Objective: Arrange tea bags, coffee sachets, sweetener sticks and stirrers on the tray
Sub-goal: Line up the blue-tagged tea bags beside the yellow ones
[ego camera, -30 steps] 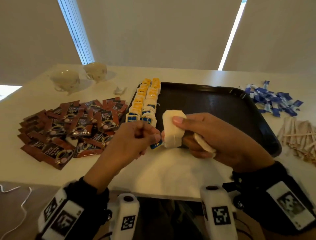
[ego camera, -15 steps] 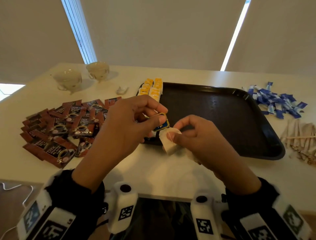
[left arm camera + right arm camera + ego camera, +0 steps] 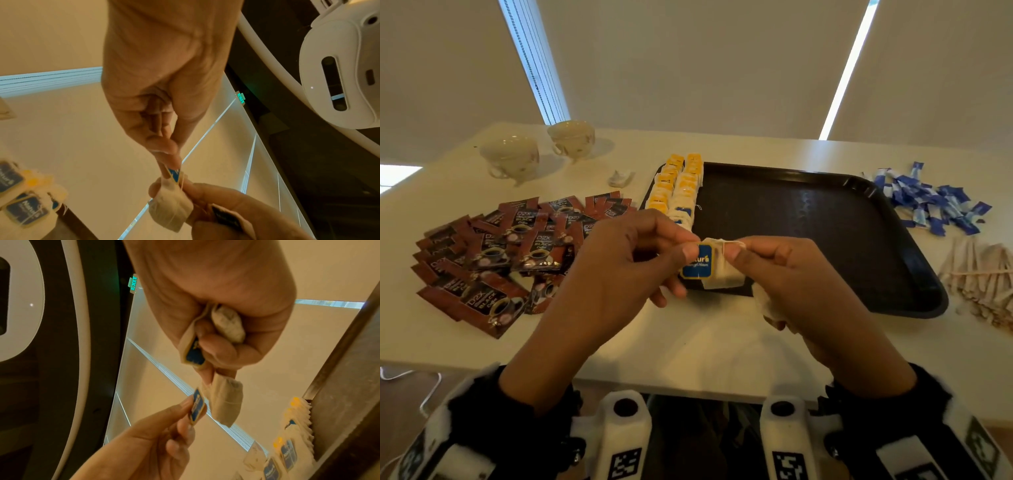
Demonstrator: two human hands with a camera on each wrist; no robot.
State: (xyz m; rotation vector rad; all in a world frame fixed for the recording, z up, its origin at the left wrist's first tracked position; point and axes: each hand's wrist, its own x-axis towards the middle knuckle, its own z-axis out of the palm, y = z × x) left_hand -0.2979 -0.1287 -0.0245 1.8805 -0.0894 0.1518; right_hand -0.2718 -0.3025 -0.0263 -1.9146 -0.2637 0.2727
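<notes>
A tea bag (image 3: 726,274) with a blue tag (image 3: 697,265) hangs between both hands over the near left edge of the black tray (image 3: 825,240). My left hand (image 3: 688,246) pinches the tag (image 3: 174,174). My right hand (image 3: 734,250) pinches the top of the bag (image 3: 224,402) and keeps more tea bags (image 3: 226,324) curled in its palm. Two rows of tea bags (image 3: 681,185) line the tray's left side. Brown coffee sachets (image 3: 510,246) lie left of the tray, with blue sweetener sticks (image 3: 935,202) and wooden stirrers (image 3: 983,274) to its right.
Two cream cups (image 3: 510,157) (image 3: 571,137) stand at the table's far left. A small white scrap (image 3: 621,178) lies near the tray's far left corner. The white table's front edge runs just below my wrists.
Both hands have risen from the table front toward the tray's near edge. The left hand has taken the blue tag, which now faces me, and the bag hangs from my right fingertips.
</notes>
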